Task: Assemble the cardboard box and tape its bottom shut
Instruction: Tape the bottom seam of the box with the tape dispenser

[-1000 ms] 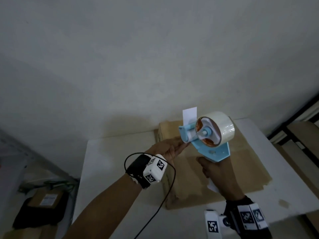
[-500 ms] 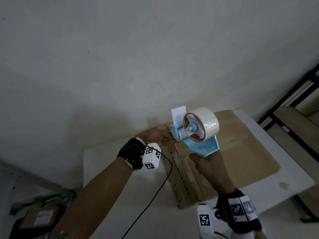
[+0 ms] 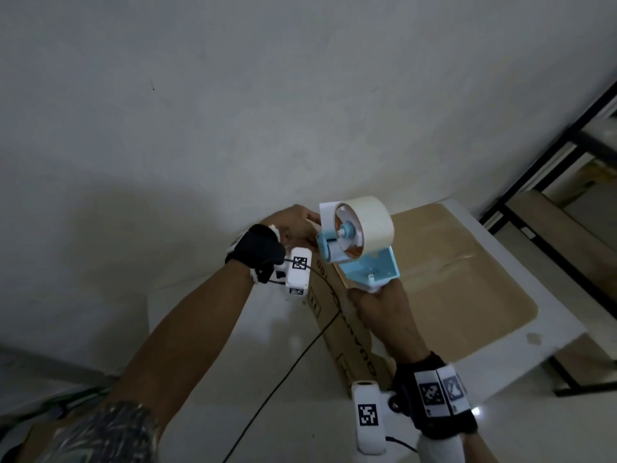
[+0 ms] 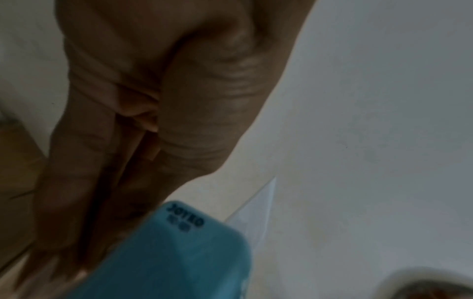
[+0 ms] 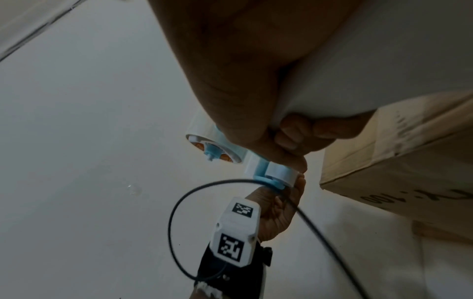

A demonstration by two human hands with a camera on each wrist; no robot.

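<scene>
Nearest the camera, the right hand wraps its fingers round the white handle of the tape dispenser, thumb and curled fingers closed tight on the grip, as the right wrist view shows. The dispenser is light blue, held up above the cardboard box, with its roll of pale tape on a blue hub and a short loose end of tape sticking out at the front.

Just past it, the left hand reaches to the front end of the dispenser. Its fingers lie long and close together, touching the blue front plate; whether they pinch the loose tape end cannot be told, since the dispenser hides the fingertips and the left wrist view is blurred. A black cable loops from the left wrist down across the table.

The box sits on the white table, under and behind both hands. It stands with 1 printed side wall facing the person and its broad brown face up, with a shiny strip crossing that face. The box's far end reaches near the wall.

To the right, beyond the table, stands a black metal shelf frame.
</scene>
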